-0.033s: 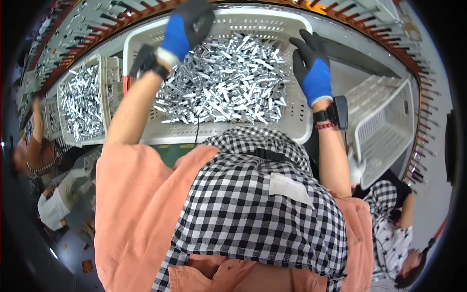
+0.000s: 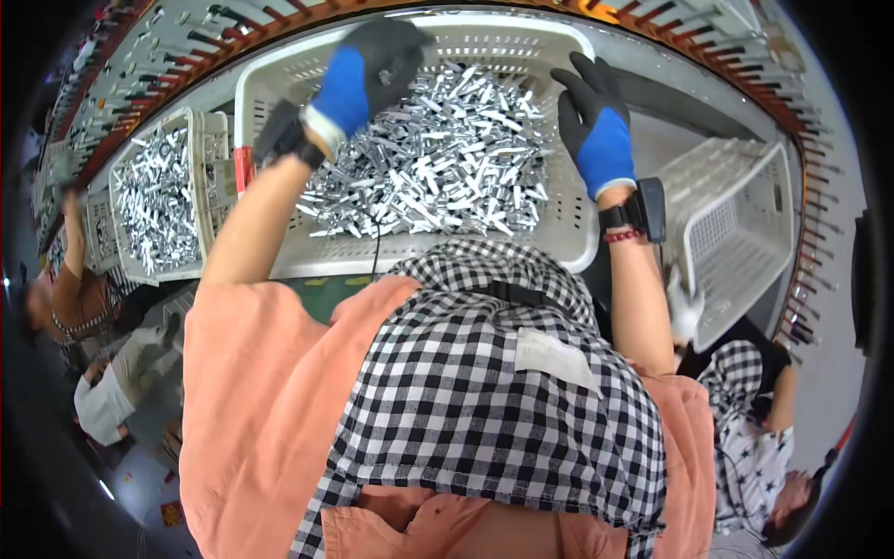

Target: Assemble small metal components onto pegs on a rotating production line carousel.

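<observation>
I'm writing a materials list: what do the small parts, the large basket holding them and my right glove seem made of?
Small parts: probably metal, polished or plated, given the bright silvery glints; which metal, I can't tell.
Large basket: likely moulded plastic, off-white and fairly matte, with slotted walls.
Right glove: seemingly blue fabric, with dull black coated fingers, perhaps rubber.

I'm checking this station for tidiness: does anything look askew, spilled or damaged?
The pale plastic crate at the right looks askew: it slants relative to the large perforated basket holding the silvery metal parts, though fisheye bending may exaggerate that. Nothing else clearly stands out.
</observation>
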